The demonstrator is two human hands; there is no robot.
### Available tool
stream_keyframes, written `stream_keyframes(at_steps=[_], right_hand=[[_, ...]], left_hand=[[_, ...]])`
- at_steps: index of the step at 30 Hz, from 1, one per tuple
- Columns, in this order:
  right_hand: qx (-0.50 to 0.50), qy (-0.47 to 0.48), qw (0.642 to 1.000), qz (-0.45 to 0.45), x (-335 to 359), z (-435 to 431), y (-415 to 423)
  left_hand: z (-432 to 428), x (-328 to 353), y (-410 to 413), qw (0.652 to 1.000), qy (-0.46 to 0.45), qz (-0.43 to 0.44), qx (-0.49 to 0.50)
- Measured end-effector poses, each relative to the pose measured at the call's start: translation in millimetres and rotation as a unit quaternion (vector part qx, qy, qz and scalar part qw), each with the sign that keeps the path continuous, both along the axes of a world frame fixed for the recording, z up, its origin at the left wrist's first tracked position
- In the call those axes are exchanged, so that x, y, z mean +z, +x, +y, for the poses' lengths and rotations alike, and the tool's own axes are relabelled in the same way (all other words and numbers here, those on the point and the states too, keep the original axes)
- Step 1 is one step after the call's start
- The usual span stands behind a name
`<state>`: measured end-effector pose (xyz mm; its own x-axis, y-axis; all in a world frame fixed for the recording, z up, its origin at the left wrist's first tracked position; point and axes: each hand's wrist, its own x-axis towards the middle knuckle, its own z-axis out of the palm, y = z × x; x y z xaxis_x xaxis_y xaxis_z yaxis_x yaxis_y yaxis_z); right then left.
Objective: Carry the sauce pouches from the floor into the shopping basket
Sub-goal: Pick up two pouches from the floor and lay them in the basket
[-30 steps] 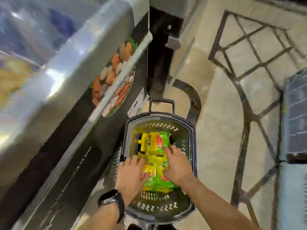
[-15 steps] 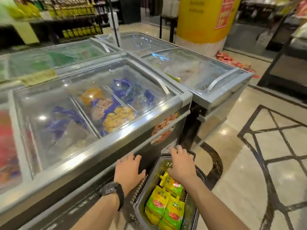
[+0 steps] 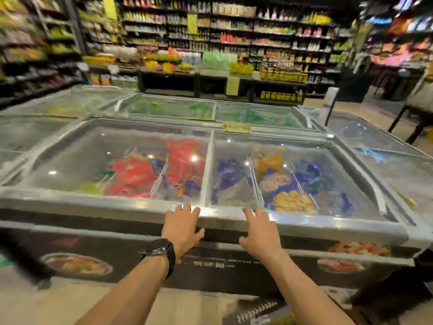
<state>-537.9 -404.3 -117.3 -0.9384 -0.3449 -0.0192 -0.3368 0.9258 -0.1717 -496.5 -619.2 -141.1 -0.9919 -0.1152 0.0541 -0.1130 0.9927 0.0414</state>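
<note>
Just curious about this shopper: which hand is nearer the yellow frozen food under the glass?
Right. The right hand is by the front edge of the freezer, just left of the yellow frozen food; the left hand is farther left along that edge.

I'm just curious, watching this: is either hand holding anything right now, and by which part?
Nothing is held. The left hand and right hand are both empty, fingers spread, stretched toward the freezer and its front rim.
</note>
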Motion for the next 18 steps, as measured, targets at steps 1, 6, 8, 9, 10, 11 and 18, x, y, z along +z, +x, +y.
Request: stream_keyframes(at_steps=[1,6,8,9,10,11,18], right_hand=[[0.021,0.002,1.0,-0.003,2,-30,6],[0.143,-0.005,0.99,-0.013,5,-192,52],[0.195,-0.003,0.981,-0.009,9,-260,75],[0.221,0.002,0.975,-0.006,12,-292,86],[0.248,0.008,0.969,-0.001,15,-322,97],[0.274,0.015,0.962,0.004,17,-351,107],[0.428,0.015,0.904,-0.012,12,-522,179]], left_hand=[[-29,3,16,1.0,-0.005,0.002,0.025],[-178,16,116,0.985,-0.02,-0.003,0.17],[-235,21,160,0.974,-0.033,-0.003,0.224],[-261,24,181,0.967,-0.035,-0.002,0.251],[-286,27,201,0.96,-0.035,-0.003,0.279],[-308,30,222,0.952,-0.031,-0.004,0.304],[-421,37,349,0.884,-0.031,-0.013,0.467]])
